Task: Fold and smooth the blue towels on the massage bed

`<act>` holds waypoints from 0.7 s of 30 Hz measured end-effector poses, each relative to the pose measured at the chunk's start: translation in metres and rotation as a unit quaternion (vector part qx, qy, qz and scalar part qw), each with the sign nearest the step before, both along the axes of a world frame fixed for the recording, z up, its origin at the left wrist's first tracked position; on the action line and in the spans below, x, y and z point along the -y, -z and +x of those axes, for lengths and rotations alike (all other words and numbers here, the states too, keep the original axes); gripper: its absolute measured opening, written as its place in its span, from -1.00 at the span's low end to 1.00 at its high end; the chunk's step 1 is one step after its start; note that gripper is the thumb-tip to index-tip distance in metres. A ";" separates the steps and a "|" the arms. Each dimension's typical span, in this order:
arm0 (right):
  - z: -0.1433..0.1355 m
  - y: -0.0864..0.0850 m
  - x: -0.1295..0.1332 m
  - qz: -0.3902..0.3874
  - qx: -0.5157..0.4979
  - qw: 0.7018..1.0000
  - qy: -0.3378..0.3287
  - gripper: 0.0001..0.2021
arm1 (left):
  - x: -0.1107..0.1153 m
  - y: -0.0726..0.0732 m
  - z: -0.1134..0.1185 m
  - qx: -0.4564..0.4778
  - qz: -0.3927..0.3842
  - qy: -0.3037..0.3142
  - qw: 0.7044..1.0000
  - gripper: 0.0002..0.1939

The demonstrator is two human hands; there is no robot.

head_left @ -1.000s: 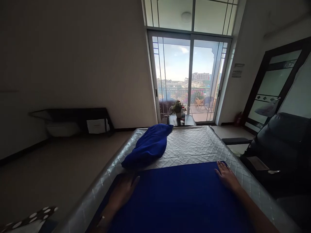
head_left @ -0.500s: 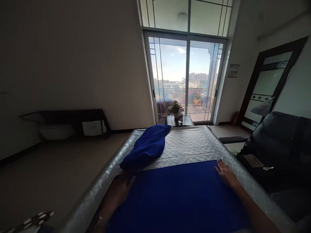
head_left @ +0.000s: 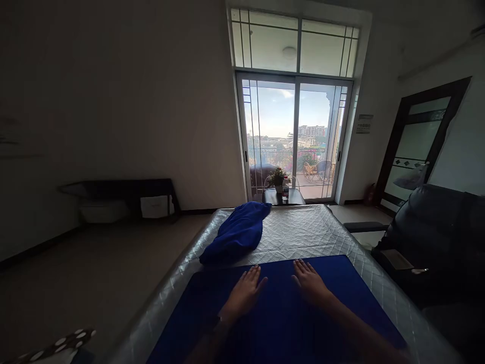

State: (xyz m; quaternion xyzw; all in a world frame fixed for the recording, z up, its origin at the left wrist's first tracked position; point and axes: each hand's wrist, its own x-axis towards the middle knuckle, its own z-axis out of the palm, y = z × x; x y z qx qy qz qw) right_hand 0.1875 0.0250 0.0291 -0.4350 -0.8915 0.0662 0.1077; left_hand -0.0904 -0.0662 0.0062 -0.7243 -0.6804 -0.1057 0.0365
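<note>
A dark blue cloth (head_left: 280, 323) lies spread flat over the near part of a table with a silvery quilted cover (head_left: 299, 227). My left hand (head_left: 246, 290) rests on the cloth left of its middle, fingers stretched out, palm down. To the right of it, my right hand (head_left: 308, 283) lies flat on the same cloth near its far edge, fingers extended. Neither hand grips anything. Just beyond the cloth's far left edge, a crumpled blue cloth (head_left: 237, 232) sits in a heap on the silvery cover.
Behind the table stands a small dark table (head_left: 271, 196) with a potted plant (head_left: 278, 177) and a bottle (head_left: 285, 189). A black armchair (head_left: 435, 232) is at the right. Along the left wall is a low dark rack (head_left: 125, 189); a sliding glass door (head_left: 295, 136) is at the back.
Both hands have moved inward from the cloth's left and right edges toward its middle, staying flat on it. The camera view has shifted slightly upward.
</note>
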 end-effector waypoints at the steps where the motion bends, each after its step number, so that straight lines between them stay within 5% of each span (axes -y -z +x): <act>1: -0.018 0.003 0.005 -0.002 -0.004 1.000 -0.018 -0.34 | -0.007 0.003 0.018 0.014 -0.003 0.011 1.000 -0.39; 6: -0.064 0.023 0.009 -0.011 -0.007 0.999 -0.045 -0.38 | -0.030 0.015 0.070 0.071 -0.003 0.012 0.997 -0.27; 12: -0.062 0.035 0.004 -0.001 -0.017 0.999 -0.051 -0.38 | -0.031 0.024 0.069 0.104 -0.007 0.007 0.995 -0.23; 21: -0.062 0.023 0.012 -0.022 -0.024 0.999 -0.031 -0.35 | -0.025 0.013 0.069 0.098 -0.022 -0.005 0.995 -0.26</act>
